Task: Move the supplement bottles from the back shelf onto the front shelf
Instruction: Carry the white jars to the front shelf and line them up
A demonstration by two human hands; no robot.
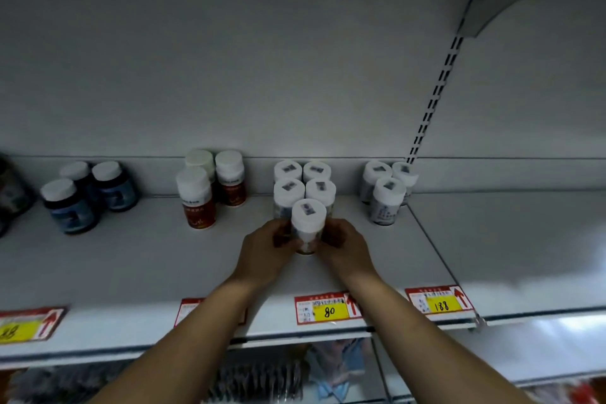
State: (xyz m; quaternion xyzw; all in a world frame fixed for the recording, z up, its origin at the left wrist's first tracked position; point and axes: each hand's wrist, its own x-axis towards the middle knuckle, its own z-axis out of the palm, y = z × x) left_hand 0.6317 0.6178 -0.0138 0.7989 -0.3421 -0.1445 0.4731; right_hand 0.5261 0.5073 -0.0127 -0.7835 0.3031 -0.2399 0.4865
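White shop shelf (pixel 131 272), dimly lit: a person's left hand (pixel 265 249) and right hand (pixel 344 249) grip one white-capped bottle (pixel 308 223) between them, fingers curled against its sides. It stands upright, about midway between the back wall (pixel 295 75) and the front edge. Whether it rests on the shelf or is just lifted cannot be told.

Just behind the fingers, four bottles (pixel 303 184) of the same kind stand two by two at the back. Right of the fingers is a trio (pixel 387 193); left of them are brown bottles (pixel 210 187) and, beyond, blue bottles (pixel 85 193), all set back. Nearer than the fingers, the strip above the price tags (pixel 328 308) holds no bottle in view. The job looks barely begun, with one bottle under way and a dozen or so left.
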